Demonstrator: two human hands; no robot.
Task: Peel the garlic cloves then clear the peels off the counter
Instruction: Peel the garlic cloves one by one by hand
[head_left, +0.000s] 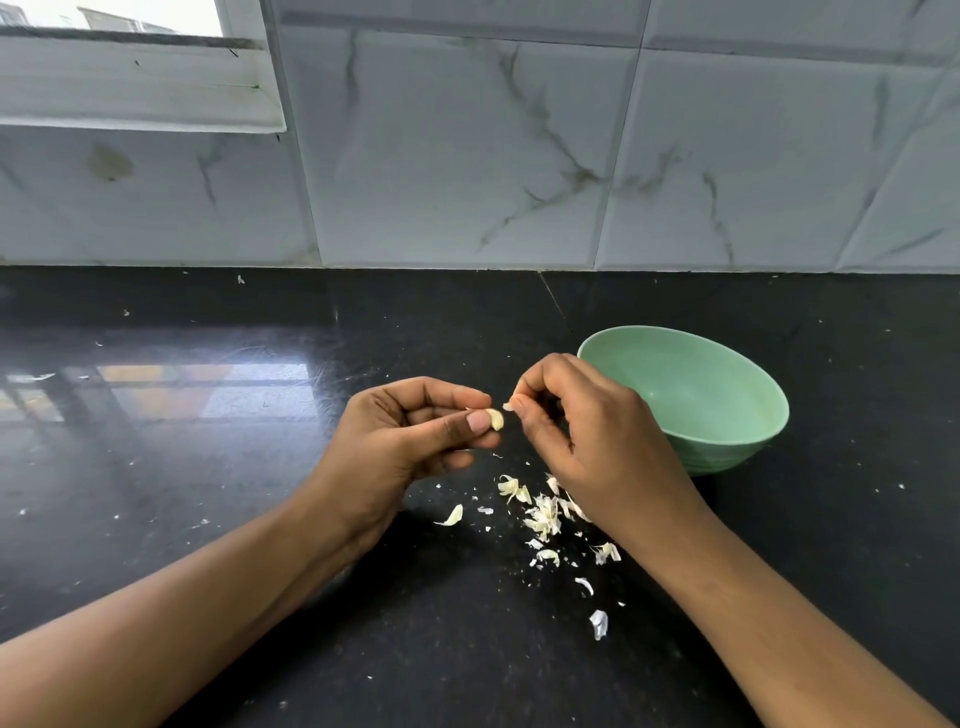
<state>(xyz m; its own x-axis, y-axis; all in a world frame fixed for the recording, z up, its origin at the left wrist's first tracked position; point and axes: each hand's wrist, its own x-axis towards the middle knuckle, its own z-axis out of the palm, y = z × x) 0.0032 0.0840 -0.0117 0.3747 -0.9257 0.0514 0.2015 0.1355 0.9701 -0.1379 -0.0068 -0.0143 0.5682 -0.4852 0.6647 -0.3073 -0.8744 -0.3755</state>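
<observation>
My left hand (415, 436) pinches a pale garlic clove (496, 418) between thumb and fingers, held above the black counter (208, 467). Just to its right, my right hand (576, 436) pinches a small bit of peel (508, 407) between thumb and forefinger, a short gap from the clove's tip. Below both hands a scatter of white garlic peels (543, 517) lies on the counter, partly hidden under my right wrist. More loose peels (598, 623) trail toward me.
A green bowl (748, 384) stands on the counter behind my right hand; what I see of its inside is bare. A marble-tiled wall (519, 156) closes the back of the counter, with a window sill (130, 88) at the upper left.
</observation>
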